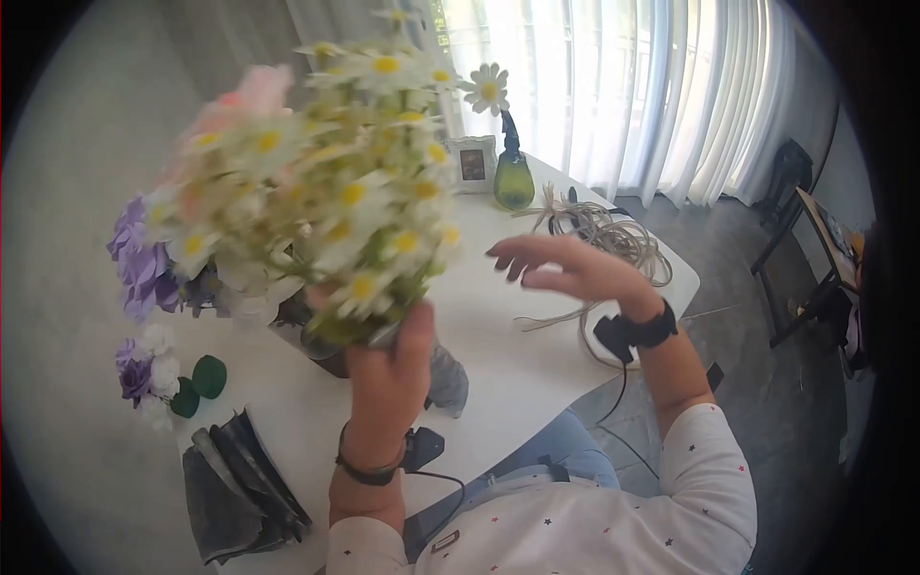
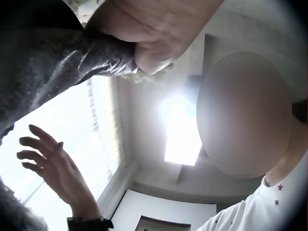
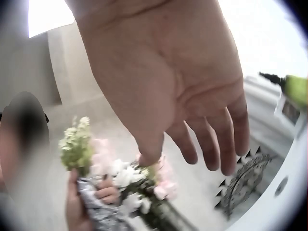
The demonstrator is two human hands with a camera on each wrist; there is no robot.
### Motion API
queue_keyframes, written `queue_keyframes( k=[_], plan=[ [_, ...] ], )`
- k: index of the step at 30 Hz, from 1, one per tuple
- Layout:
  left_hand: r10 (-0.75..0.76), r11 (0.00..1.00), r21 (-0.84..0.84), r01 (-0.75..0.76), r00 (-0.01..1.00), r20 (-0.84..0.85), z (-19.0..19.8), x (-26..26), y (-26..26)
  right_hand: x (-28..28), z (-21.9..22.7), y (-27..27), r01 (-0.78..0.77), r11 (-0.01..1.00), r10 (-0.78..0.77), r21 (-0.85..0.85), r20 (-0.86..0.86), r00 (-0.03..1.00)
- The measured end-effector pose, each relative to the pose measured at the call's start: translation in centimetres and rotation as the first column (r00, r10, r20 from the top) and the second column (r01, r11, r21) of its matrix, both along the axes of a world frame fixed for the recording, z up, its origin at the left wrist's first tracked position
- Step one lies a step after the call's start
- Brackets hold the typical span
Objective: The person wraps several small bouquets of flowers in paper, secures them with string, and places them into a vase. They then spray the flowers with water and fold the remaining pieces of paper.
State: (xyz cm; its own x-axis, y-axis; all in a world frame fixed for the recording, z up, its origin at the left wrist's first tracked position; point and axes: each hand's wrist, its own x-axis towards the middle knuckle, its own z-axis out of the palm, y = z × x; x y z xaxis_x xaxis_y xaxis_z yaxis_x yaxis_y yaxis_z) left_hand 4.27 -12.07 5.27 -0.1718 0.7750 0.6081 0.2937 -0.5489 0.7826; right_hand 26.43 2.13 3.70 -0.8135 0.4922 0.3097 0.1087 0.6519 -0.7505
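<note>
My left hand [image 1: 391, 374] grips a bunch of artificial daisies [image 1: 355, 192] at its lower end, blossoms upward. Grey crinkled wrapping [image 3: 98, 204] covers the stems under that hand; its lower end [image 1: 446, 381] shows beside the wrist in the head view. Over the right part of the white table, my right hand [image 1: 565, 266] hovers with fingers spread and nothing in it. The right wrist view shows its open palm [image 3: 168, 77]. Pink flowers [image 1: 254, 91] and purple flowers [image 1: 144, 254] stand behind the daisies, which partly hide them.
Loose coils of cord [image 1: 623, 240] lie at the table's right side. A green glass vase [image 1: 514, 182] holding one daisy stands by a small picture frame [image 1: 472, 165] at the back. Folded dark grey sheets [image 1: 235, 494] and small purple and white flowers [image 1: 139, 379] lie front left.
</note>
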Motion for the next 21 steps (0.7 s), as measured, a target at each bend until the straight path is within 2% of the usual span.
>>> queue_keyframes(
  k=[1,3,4,6,10,12,13,14,15,16,17,19,20,21],
  plan=[
    [-0.026,0.999,-0.045,0.026,1.000,-0.001,0.3,0.7,0.9,-1.6,-0.6,-1.8,-0.127,0.987,0.117,-0.098,-0.109,0.987],
    [0.055,0.996,0.072,-0.055,0.998,0.012,-2.6,0.9,4.3,-4.3,-2.2,-4.5,-0.120,0.990,0.131,0.072,-0.158,0.979],
    [0.058,0.995,0.076,-0.058,0.998,0.001,-2.6,0.8,4.6,-5.6,-3.1,-5.0,-0.123,0.989,0.134,0.077,-0.168,0.977],
    [0.112,0.994,0.021,-0.110,0.984,-0.137,-2.5,0.7,4.9,-7.8,-4.9,-5.3,0.040,0.996,-0.018,0.083,-0.250,0.968],
    [0.017,0.999,0.037,-0.012,0.988,-0.152,-2.1,-0.8,5.1,-9.1,-5.0,-3.4,-0.014,0.999,0.002,-0.040,-0.286,0.958],
    [0.139,0.989,0.002,-0.147,0.925,-0.354,-0.9,-1.1,4.1,-9.5,-4.8,-2.1,-0.129,0.949,-0.040,-0.286,-0.518,0.855],
    [0.139,0.989,0.007,-0.146,0.924,-0.356,-0.5,-1.3,4.1,-9.3,-4.2,-1.8,-0.129,0.951,-0.038,-0.282,-0.520,0.853],
    [0.073,0.978,-0.148,-0.150,0.901,-0.427,-0.2,-1.5,4.1,-9.0,-3.4,-1.6,-0.228,0.842,-0.124,-0.488,-0.588,0.799],
    [-0.003,0.940,-0.299,-0.163,0.875,-0.485,0.0,-1.6,4.1,-8.8,-2.7,-1.4,-0.339,0.681,-0.226,-0.649,-0.626,0.746],
    [0.083,0.969,-0.178,-0.169,0.908,-0.410,-0.9,-1.2,4.7,-8.7,-3.3,-0.6,-0.321,0.730,-0.202,-0.604,-0.638,0.743],
    [0.085,0.970,-0.174,-0.170,0.907,-0.413,-1.5,-1.1,5.1,-9.0,-3.4,-0.5,-0.323,0.732,-0.199,-0.600,-0.642,0.741],
    [0.112,0.977,-0.112,-0.180,0.886,-0.451,-2.2,-0.9,5.7,-9.7,-3.8,-0.7,-0.150,0.784,-0.288,-0.603,-0.567,0.772],
    [0.142,0.982,-0.048,-0.181,0.887,-0.440,-2.4,-0.5,5.9,-10.2,-5.1,0.1,-0.029,0.880,-0.273,-0.473,-0.556,0.785],
    [0.143,0.982,-0.045,-0.181,0.884,-0.445,-2.4,-0.5,5.9,-10.2,-5.5,0.5,-0.032,0.881,-0.272,-0.472,-0.561,0.782]
  ],
)
